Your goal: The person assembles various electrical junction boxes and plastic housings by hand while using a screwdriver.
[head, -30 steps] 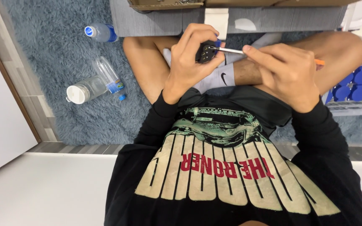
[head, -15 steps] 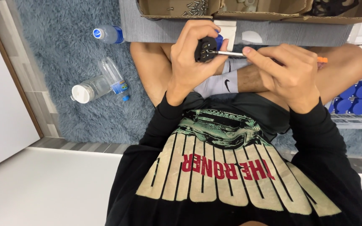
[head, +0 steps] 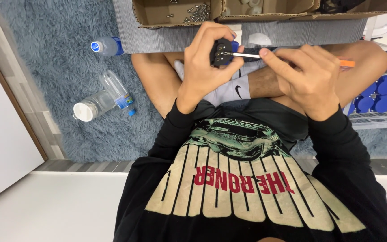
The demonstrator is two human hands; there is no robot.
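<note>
Both of your hands have lifted slightly toward the cardboard box point(head: 180, 18) since half a second ago, and the view has tipped to show loose screws point(head: 196, 11) in its left compartment; your hold on the work has not changed. Your left hand point(head: 204, 67) wraps the small black device point(head: 222, 51), thumb and fingers pressed against its sides, holding it in the air above your crossed legs, just short of the box's near edge. Your right hand point(head: 307, 78) pinches the thin metal shaft of the orange-handled screwdriver point(head: 292, 58), its tip resting on the device's face, the orange end jutting past your knuckles. Judged by its size, the device looks light, rigid and smooth-shelled, likely to slip or twist under turning pressure, so grip it by its long edges and keep your fingers off the face where the tip works. The screwdriver is slender and stiff; holding it further back on the handle would probably give more control than the shaft. Two clear plastic bottles point(head: 108, 94) lie on the blue shag rug point(head: 45, 58) at your left, a third bottle point(head: 106, 46) nearer the box's corner. Blue-capped containers point(head: 381, 96) sit on a wire shelf at the right edge.
</note>
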